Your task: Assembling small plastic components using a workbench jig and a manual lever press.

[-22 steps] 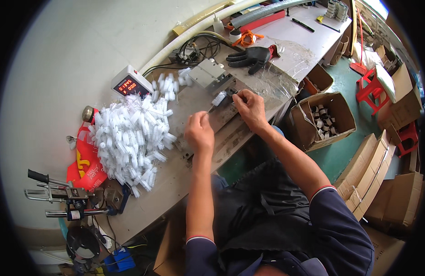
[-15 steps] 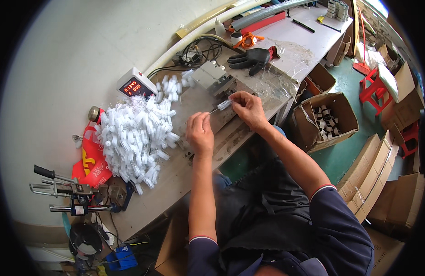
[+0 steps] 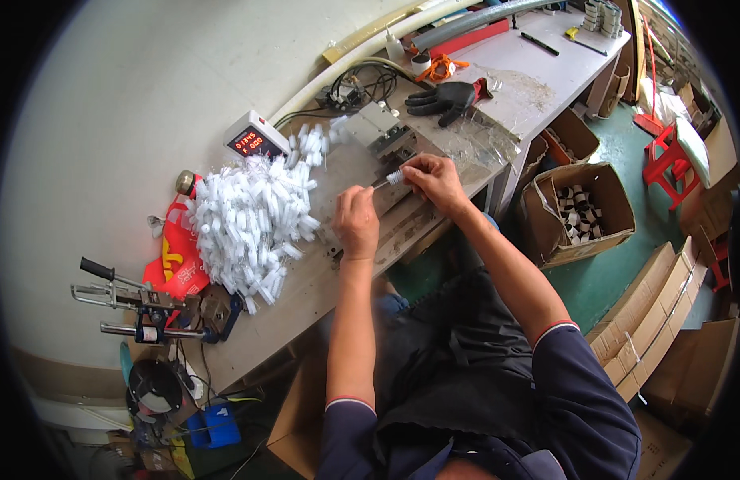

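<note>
Pale plain wall (image 3: 130, 88) lay behind a long worn grey counter (image 3: 538, 76), green painted floor (image 3: 618, 272) spread at the right, open brown cardboard boxes (image 3: 582, 212) stood there, red plastic stool (image 3: 666, 156) beyond, daylight was even.

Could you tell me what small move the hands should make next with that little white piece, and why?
Probably slide the small white tube, pinched in the right hand, further along the thin rod that the left hand seems to hold. The tube sits just at the rod's tip, in front of the metal fixture, so it looks only partly seated.
</note>
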A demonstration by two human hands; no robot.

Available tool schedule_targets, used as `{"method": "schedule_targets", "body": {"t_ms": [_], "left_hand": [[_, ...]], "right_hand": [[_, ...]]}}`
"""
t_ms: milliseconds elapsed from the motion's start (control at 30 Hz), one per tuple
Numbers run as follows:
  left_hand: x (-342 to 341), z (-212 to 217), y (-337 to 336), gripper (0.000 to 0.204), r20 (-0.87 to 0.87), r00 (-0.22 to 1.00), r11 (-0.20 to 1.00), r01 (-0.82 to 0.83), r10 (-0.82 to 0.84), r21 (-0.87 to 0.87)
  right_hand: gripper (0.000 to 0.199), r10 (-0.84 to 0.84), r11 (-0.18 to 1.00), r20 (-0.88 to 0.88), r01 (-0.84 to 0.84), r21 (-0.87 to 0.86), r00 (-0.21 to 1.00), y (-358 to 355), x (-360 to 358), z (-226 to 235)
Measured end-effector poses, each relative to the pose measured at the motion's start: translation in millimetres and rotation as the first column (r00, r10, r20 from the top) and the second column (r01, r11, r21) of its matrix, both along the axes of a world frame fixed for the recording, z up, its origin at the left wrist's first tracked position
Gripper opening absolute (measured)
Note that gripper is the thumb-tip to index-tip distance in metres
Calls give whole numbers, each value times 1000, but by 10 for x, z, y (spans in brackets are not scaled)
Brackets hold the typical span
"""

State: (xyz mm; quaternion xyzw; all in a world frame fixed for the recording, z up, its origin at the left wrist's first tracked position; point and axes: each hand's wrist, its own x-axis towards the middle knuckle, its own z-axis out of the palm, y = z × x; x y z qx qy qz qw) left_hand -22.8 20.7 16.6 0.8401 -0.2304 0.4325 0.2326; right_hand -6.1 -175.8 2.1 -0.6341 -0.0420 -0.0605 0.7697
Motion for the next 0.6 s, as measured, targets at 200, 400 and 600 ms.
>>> {"method": "schedule_targets", "body": {"t_ms": [200,400,600], "left_hand": [[51,-32,31,8,-50,998,1000,-25,25,13],[31,-65,2,8,-81,996,999,-22,24,25],[-13,-72,5,9,-136,989,998,-54,57,26]], "right_hand": [[18,-53,994,43,57,-95,998,42,34,37],[21,-77,977,71,89,-192,995,31,-24,47],[24,-72,971,93,92,-222,993,35,-69,59]]}}
